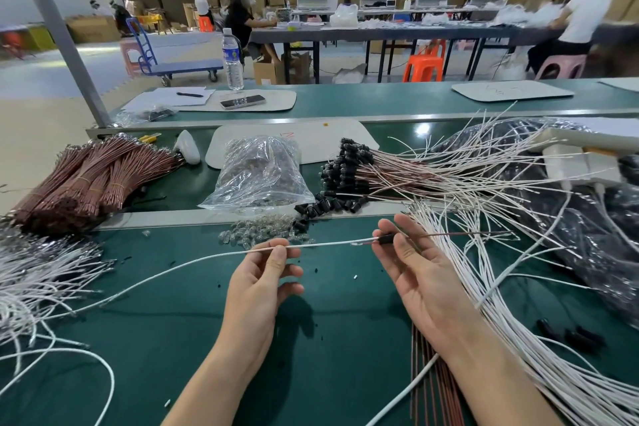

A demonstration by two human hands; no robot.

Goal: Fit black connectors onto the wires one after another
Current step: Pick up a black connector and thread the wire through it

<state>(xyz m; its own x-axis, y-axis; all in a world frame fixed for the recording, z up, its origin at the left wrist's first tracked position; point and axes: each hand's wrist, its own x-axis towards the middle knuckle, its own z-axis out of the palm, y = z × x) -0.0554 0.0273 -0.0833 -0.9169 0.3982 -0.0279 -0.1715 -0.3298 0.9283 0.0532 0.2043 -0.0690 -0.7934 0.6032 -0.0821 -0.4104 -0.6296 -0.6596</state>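
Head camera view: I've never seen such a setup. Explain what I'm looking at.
There is no machine: a person works with bare hands, and the one camera sits on their head, looking down at a green workbench. The left hand pinches a white wire; the right hand pinches a black connector at that wire's end, and a thin brown wire runs on to the right. On the bench lie bundled brown wires, a clear bag of small parts, loose black connectors, a pile of wires with connectors fitted, and loose white wires.
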